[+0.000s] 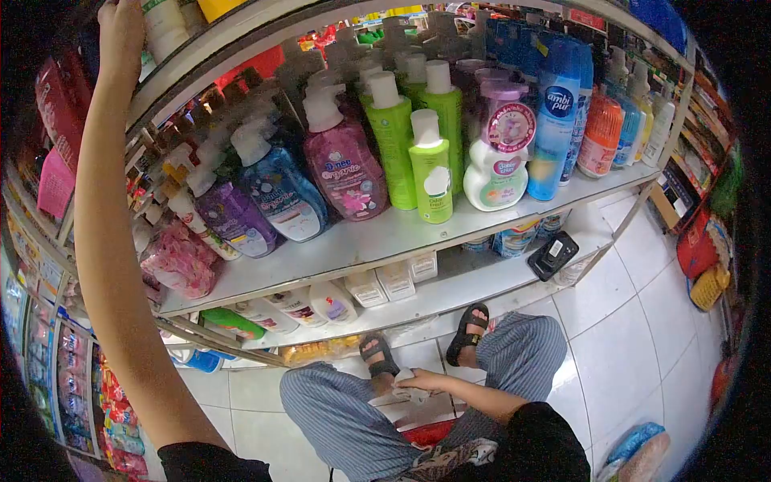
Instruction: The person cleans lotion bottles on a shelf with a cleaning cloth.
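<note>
My left arm reaches up along the shelf's left end, and my left hand (122, 36) is at the upper board, beside a pale bottle (165, 24). Its fingers run out of the picture at the top, so their hold is hidden. Low between my knees, my right hand (430, 382) is closed on a crumpled white cloth (411, 389). On the middle shelf (353, 261) stand a purple pump bottle (233, 213), a blue one (285, 193), a pink one (347, 169), a small green bottle (432, 173) and a white bottle with a purple cap (496, 173).
Tall blue spray cans (554, 120) and an orange bottle (601, 136) are farther right. A black device (552, 255) lies on the lower shelf near small white boxes (393, 281). White tiles (618, 321) cover the floor. Packets (72, 361) hang at the left.
</note>
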### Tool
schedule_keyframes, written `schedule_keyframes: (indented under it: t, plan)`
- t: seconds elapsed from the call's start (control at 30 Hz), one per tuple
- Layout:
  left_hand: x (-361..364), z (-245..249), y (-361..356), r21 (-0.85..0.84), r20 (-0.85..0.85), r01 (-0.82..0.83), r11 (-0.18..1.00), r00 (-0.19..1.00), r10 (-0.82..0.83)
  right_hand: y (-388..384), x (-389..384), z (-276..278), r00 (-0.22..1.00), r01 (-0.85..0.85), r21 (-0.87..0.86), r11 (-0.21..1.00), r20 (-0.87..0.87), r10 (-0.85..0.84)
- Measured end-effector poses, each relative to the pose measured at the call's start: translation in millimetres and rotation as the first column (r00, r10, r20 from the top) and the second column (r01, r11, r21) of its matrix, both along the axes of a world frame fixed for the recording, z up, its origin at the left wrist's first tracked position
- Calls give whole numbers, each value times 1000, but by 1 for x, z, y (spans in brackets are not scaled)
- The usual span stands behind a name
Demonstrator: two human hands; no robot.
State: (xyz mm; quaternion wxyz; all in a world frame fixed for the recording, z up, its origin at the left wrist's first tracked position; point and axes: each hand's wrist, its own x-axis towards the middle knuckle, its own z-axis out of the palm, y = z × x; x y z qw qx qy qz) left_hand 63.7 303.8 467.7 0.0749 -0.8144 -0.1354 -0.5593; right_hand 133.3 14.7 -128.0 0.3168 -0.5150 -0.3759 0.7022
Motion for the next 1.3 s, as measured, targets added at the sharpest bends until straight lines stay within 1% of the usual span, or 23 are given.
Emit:
schedule_keyframes:
  t: [0.03,0.07,0.13,0.23,0.27,0.33,0.4,0.47,0.53,0.57,0.63,0.67,0.73,0.8,0.87,0.97,1.0,1.07,1.1,1.17,1.23,1.27,1.3]
  plan:
    - [2,-4,-15,-189,115,226,955,971,-208,0,0,3,1000,-1,2,1000,-9,1]
    - [3,-6,-23,-339,263,450,826,889,-376,0,-1,0,1000,1,-1,1000,-9,-1]
    - [4,-7,-21,-320,257,437,841,894,-366,1,-1,-4,999,9,-27,1000,-49,-10]
    - [4,-6,-18,-300,256,430,852,896,-363,-2,-1,2,999,1,-16,1000,-35,-2]
    - [4,-6,-19,-298,262,438,848,892,-369,-3,1,19,999,2,-17,1000,-34,-2]
    - [5,-7,-22,-293,262,426,856,897,-356,-4,4,47,999,-12,-114,993,45,17]
    - [4,-7,-21,-288,261,412,864,902,-344,-2,2,19,999,-37,-84,996,17,38]
    - [3,-4,-14,-248,189,380,891,921,-340,0,0,3,998,-60,-52,997,-10,60]
    - [2,-4,-13,-285,225,407,868,908,-353,0,0,-2,999,-45,39,998,-10,45]
    - [2,-4,-15,-319,261,434,842,895,-363,1,0,-1,999,-44,39,998,-10,45]
    - [3,-5,-17,-323,273,439,838,891,-362,1,2,6,987,-59,-185,981,138,86]
    - [3,-5,-17,-328,284,443,834,888,-361,1,2,8,987,-59,-185,981,139,86]
    - [4,-5,-19,-321,286,435,841,891,-352,0,2,13,996,-62,-75,995,58,67]
    - [3,-6,-21,-315,286,427,848,894,-345,-2,3,22,996,-60,-76,995,55,64]
    - [2,-5,-23,-307,208,365,879,927,-312,-2,3,21,997,-58,-77,995,53,62]
    - [4,-8,-28,-319,270,407,856,905,-330,-1,1,5,994,-24,-86,996,108,34]
    - [4,-8,-27,-319,270,407,856,905,-329,-1,1,1,996,-26,-32,999,87,28]
    - [4,-7,-24,-133,41,131,982,991,-127,-1,0,2,998,-26,22,999,66,24]
    - [4,-7,-23,-134,41,131,982,991,-127,-1,0,3,995,-6,-25,1000,96,9]
    - [5,-7,-26,-291,213,327,899,938,-272,-2,-1,-2,992,15,-72,997,127,-5]
    - [5,-8,-28,-300,226,349,888,930,-289,0,-2,-16,998,-1,67,998,62,-3]
    - [4,-8,-28,-309,240,370,876,922,-305,-1,0,5,998,-1,67,998,62,-3]
    - [4,-7,-24,-309,240,370,876,922,-305,-4,3,29,999,-11,10,1000,49,11]
